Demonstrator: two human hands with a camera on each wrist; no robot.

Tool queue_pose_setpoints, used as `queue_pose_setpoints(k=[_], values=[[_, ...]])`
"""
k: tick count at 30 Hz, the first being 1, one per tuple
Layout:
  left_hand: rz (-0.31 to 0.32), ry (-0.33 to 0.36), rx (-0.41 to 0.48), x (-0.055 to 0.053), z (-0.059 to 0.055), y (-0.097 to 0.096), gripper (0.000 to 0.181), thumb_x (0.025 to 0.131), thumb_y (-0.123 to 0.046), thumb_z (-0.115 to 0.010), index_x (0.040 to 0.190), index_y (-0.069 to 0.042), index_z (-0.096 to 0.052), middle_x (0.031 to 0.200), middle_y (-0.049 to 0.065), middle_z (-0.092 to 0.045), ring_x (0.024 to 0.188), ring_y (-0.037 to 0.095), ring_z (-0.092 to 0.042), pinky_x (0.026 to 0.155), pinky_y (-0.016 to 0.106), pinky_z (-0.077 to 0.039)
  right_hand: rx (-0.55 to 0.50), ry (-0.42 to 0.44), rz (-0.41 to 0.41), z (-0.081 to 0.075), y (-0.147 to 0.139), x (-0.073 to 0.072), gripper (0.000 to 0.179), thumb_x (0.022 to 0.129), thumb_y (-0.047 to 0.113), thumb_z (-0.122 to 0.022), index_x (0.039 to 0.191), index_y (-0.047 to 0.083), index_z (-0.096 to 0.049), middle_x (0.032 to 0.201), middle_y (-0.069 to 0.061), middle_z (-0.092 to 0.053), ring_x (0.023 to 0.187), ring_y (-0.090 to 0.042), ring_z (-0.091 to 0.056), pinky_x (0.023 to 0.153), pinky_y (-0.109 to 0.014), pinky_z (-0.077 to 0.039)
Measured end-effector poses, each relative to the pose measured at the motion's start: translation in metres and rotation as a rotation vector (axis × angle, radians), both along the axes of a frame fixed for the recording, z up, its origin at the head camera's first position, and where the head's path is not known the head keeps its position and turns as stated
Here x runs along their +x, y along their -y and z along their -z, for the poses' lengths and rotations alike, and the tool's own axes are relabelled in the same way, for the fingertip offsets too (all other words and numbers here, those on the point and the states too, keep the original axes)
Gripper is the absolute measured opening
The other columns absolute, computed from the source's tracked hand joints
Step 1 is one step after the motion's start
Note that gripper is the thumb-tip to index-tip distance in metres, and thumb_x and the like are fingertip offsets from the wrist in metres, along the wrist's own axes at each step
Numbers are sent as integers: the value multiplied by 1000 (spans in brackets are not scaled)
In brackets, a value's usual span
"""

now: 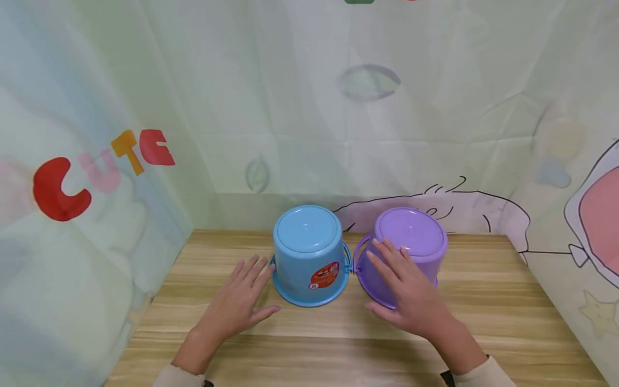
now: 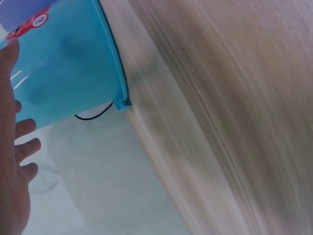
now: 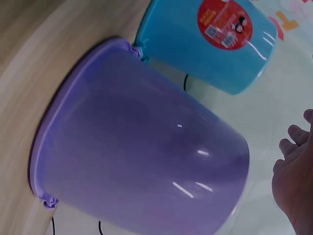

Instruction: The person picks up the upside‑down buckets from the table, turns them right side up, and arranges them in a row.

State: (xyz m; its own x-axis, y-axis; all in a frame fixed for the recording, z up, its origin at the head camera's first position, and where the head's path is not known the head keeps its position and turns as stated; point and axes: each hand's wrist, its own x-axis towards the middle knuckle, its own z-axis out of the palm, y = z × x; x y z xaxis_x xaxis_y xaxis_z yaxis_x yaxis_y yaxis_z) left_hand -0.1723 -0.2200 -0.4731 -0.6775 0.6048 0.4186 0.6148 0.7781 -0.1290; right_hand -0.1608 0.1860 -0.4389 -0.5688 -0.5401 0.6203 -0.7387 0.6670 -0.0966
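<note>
Two plastic buckets stand upside down side by side on the wooden table. The blue bucket (image 1: 302, 271) carries a red round sticker (image 1: 324, 276) on its front. To its right is the purple bucket (image 1: 411, 231), its handle (image 1: 359, 252) near the blue one's handle. My left hand (image 1: 237, 301), fingers spread, is beside the blue bucket's left side, holding nothing. My right hand (image 1: 411, 293) hovers before the purple bucket with straight fingers, covering part of its front; the right wrist view shows a gap between that hand (image 3: 296, 166) and the purple bucket (image 3: 142, 142).
The wood-grain table (image 1: 309, 349) runs back to a pale printed curtain (image 1: 300, 102) right behind the buckets. More curtain, with the coloured letters CUTE (image 1: 62, 189), hangs along the left side, and a printed side curtain (image 1: 570, 226) borders the right.
</note>
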Motion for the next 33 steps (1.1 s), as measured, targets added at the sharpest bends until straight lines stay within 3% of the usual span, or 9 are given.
queue_pose_setpoints(k=[3,9,15,19,33], values=[[35,-12,18,-2,2,-1,84,95,-69,-58,147,-3,-53,149,22,-55,139,45,-51,116,62,-40,14,-11,-24,8,6,-2,85,96,70,-53,153,8,-48,163,-17,-40,152,-36,-35,129,-48,-20],[86,-29,35,-6,8,-2,82,87,-60,-74,141,-1,-57,142,24,-60,132,43,-58,113,59,-44,32,2,-69,21,17,-4,85,96,65,-58,155,7,-45,164,-17,-38,154,-37,-33,131,-44,-14],[135,-31,44,-11,13,-5,79,81,-53,-83,135,0,-61,136,23,-63,130,41,-59,112,57,-46,59,19,-92,31,25,-6,91,86,54,-77,157,7,-42,163,-17,-40,149,-39,-39,124,-55,-31],[141,-34,32,-13,15,-6,78,79,-52,-85,133,0,-62,133,22,-64,127,41,-61,109,57,-49,83,37,-106,39,32,-9,95,79,46,-85,155,6,-45,160,-16,-44,146,-36,-44,116,-62,-39],[155,-4,42,-19,28,-7,69,77,-48,-89,125,-4,-66,125,16,-68,119,33,-65,106,54,-52,122,70,-117,65,46,-23,88,76,42,-89,146,5,-54,149,-14,-55,139,-37,-52,116,-60,-40]])
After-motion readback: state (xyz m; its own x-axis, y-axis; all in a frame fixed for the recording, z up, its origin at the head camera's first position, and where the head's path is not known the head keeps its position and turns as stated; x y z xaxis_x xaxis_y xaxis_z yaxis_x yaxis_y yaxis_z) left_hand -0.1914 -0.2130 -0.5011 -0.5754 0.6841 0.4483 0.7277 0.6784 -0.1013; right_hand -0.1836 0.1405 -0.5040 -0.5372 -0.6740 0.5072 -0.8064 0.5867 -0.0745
